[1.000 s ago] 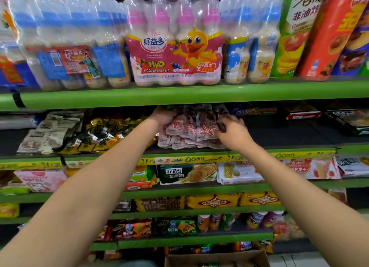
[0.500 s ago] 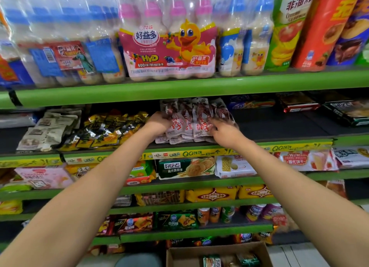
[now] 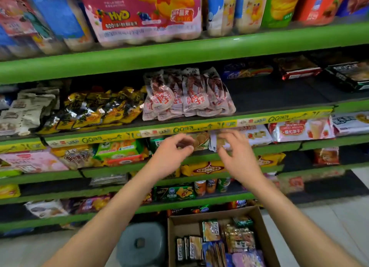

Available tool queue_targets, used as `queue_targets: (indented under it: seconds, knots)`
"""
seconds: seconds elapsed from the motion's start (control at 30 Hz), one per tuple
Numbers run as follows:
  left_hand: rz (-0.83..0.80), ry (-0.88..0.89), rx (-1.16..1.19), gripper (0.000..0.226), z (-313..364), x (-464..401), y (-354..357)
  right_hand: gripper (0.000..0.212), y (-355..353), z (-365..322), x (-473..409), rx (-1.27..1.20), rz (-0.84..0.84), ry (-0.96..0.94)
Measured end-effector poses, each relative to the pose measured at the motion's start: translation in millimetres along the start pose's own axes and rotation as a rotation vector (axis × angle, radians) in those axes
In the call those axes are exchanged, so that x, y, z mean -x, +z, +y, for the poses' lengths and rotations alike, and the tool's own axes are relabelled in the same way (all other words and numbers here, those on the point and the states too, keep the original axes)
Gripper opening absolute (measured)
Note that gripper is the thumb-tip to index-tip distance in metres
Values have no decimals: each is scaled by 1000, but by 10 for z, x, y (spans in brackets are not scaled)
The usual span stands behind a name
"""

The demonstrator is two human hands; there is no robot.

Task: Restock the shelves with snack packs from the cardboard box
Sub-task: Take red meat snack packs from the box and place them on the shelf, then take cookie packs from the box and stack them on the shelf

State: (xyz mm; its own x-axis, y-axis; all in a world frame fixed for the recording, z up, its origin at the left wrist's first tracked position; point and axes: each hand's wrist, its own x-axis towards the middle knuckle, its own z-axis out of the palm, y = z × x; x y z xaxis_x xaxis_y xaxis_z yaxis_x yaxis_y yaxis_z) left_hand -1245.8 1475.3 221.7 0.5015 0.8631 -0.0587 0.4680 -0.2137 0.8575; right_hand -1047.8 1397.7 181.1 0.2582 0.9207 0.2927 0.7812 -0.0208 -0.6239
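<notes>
Both hands are out in front of the green shelves and hold nothing. Left hand [image 3: 171, 154] has its fingers bent a little and loose, and right hand [image 3: 237, 156] has its fingers spread and softly curved. They are a bit blurry, and they hang in the air just below the yellow price strip [image 3: 191, 129] that runs along the edge of one shelf. Right above that strip sits a bunch of pink and white snack packs [image 3: 187, 96]. They are soft, shiny plastic pouches with red writing, and they lean back in a row, pressed side by side. Just left of those packs lie crinkly gold and black foil bags [image 3: 95, 108], and further left are pale, wrinkled bags [image 3: 26, 110]. Behind the hands, below the yellow strip, a flat biscuit pack [image 3: 201, 139] lies on the next shelf. Far below the strip, on the floor, is the brown cardboard box [image 3: 257, 216]. It is open on top, with stiff flat walls, and it has many small shiny packs [image 3: 229, 238] standing and lying inside. Just left of the box is a round grey plastic stool [image 3: 139, 242]. High above the strip, a smooth green shelf edge [image 3: 179, 50] carries wrapped drink bottles [image 3: 143, 17].
</notes>
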Motion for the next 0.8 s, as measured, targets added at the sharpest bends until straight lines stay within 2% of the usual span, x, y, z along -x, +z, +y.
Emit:
queue_targets:
  seconds: [0.17,0.3,0.53,0.73,0.8]
  knots:
    - [-176,-188,39,15,-644,55,772,25,366,540,597,-78,-205,227]
    - [-313,-358,18,16,-1223,81,1430,24,675,1010,1075,-132,-339,453]
    - [-392,-700,34,13,-2418,365,2684,19,1147,1947,2066,-176,-470,828]
    - [-448,-897,6,10,-3515,784,3720,14,1644,2875,2946,-161,-583,1016]
    - [-546,-934,-51,11,-3909,943,4019,17,1889,3192,3202,-161,-637,1049]
